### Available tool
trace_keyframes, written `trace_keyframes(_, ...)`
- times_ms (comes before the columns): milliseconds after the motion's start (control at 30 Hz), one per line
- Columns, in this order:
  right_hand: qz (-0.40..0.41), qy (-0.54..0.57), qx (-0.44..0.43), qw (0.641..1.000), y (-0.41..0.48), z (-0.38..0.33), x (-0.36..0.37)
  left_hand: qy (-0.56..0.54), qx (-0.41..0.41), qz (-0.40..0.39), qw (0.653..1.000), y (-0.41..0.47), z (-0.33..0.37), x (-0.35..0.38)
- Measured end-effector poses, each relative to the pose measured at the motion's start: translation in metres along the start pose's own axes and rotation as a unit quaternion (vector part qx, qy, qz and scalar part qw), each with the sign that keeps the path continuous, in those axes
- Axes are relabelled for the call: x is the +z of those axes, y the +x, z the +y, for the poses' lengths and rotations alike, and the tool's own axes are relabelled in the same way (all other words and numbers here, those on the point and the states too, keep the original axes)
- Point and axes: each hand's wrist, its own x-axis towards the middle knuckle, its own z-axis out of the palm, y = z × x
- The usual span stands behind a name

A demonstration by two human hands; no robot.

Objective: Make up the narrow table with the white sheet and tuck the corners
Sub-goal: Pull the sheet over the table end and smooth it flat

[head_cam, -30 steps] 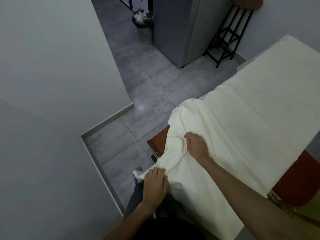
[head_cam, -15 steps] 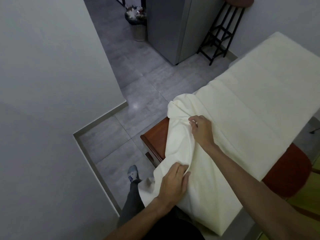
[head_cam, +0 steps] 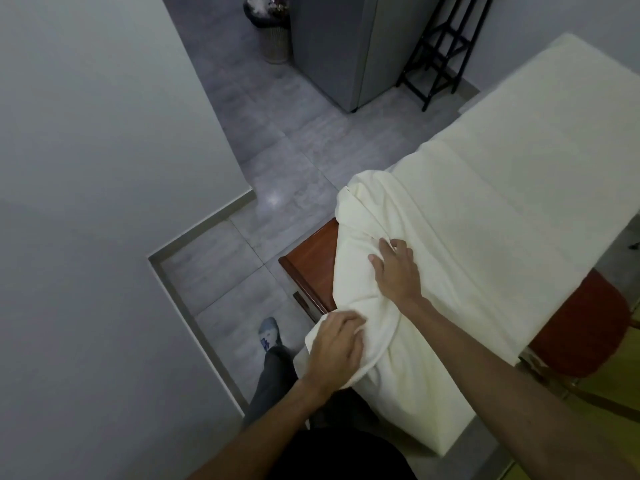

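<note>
Sheet (head_cam: 485, 202), white: bunched at bench (head_cam: 311, 261) near corner, gripped by left hand (head_cam: 334, 348); pinned flat under open right hand (head_cam: 394, 268) for tucking.

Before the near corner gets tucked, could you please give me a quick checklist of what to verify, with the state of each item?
1. Left hand has a grip on the sheet's hanging edge: ok, fingers closed on bunched cloth.
2. Right hand pins the white sheet on top: ok, resting flat on it.
3. Near left corner of the narrow table covered: not ok, brown surface bare.
4. Cloth near the corner smooth: not ok, folds piled up.
5. Far end of the sheet lying flat: ok.
6. Far corners tucked: cannot tell.
</note>
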Motion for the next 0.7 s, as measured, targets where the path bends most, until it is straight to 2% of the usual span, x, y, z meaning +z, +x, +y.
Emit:
trace_keyframes(67,0.018,0.005,-0.005,1.000,-0.002,0.004,0.005,0.029,-0.089,0.063,0.994,0.014,-0.013,-0.009)
trace_keyframes(133,0.019,0.011,-0.004,1.000,-0.002,0.005,0.007,0.034,-0.177,0.074,0.981,0.032,-0.021,-0.014)
trace_keyframes(167,0.017,0.014,-0.004,1.000,-0.001,0.006,0.007,0.049,-0.195,0.067,0.977,0.039,-0.025,-0.014)
trace_keyframes(433,0.011,0.034,-0.006,0.999,0.000,0.010,0.008,0.194,-0.200,-0.020,0.960,0.058,-0.033,-0.005)
trace_keyframes(600,0.012,0.030,-0.009,0.999,0.000,0.010,0.008,0.190,-0.182,-0.012,0.965,0.062,-0.032,-0.008)
trace_keyframes(700,0.019,0.028,-0.017,0.999,-0.001,0.010,0.003,0.194,-0.131,0.010,0.972,0.065,-0.026,-0.014)
